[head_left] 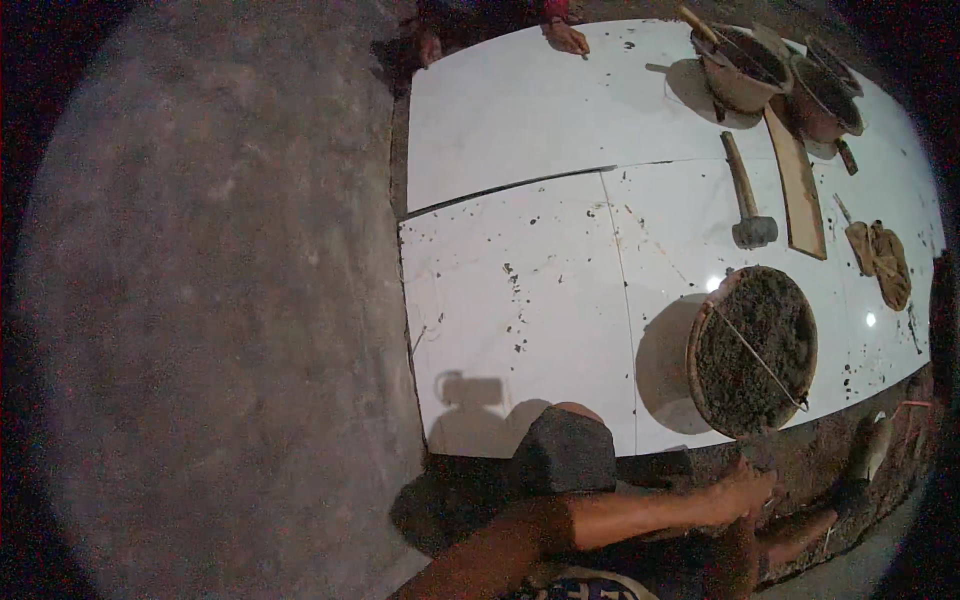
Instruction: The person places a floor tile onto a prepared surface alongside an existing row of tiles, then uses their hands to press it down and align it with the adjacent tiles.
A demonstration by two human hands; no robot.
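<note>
At the lower right, my left forearm reaches across to my left hand [742, 490], whose fingers are curled just below the near rim of a bucket. What they hold, if anything, is lost in shadow. Another forearm [738, 560], probably my right, rises from the lower edge and meets it there; I cannot make out the right hand's fingers. The round bucket [697, 350] stands on white tiles, full of dark, crumbly mortar [750, 340], its wire handle lying across the top. Dark cloth covers my bent knee [565, 450] at the tile edge.
White tiles [520, 260] carry scattered crumbs. Beyond the bucket lie a mallet [748, 195], a wooden board [797, 190] and brownish crumpled gloves or cloth [885, 265]. More buckets [740, 92] stand far right. Another person's hand [567, 38] rests at the far edge. Grey concrete [220, 300] spreads left.
</note>
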